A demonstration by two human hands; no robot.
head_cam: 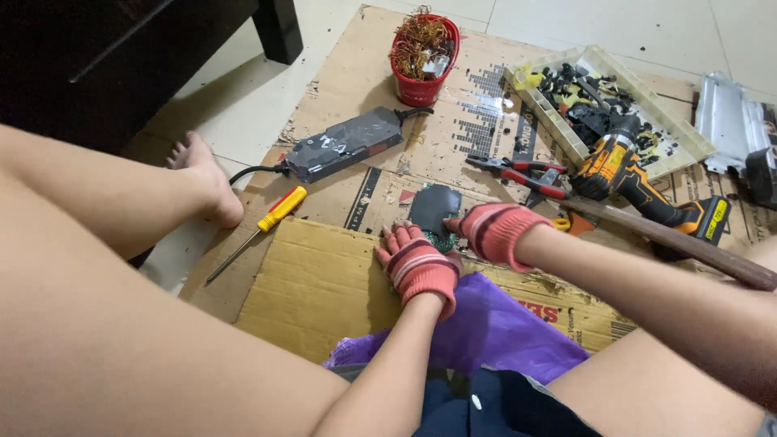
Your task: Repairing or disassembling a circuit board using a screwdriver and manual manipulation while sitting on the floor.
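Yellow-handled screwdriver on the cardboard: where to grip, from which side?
Grip the yellow handle of the screwdriver, coming from above. It lies flat on the cardboard with the thin shaft pointing down-left, and the handle is its thickest part. The left hand is nearer than the right hand, with bare cardboard between.

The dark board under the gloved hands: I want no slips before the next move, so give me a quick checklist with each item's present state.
1. Both hands gloved: ok, left hand and right hand wear red knit gloves.
2. Dark board held down: ok, both hands rest on it.
3. Board flat on the cardboard: ok.
4. Yellow-handled screwdriver within reach: ok, it lies left of the hands.
5. Red-handled pliers nearby: ok, just beyond the right hand.
6. Fasteners on the board loose: cannot tell, hands cover it.
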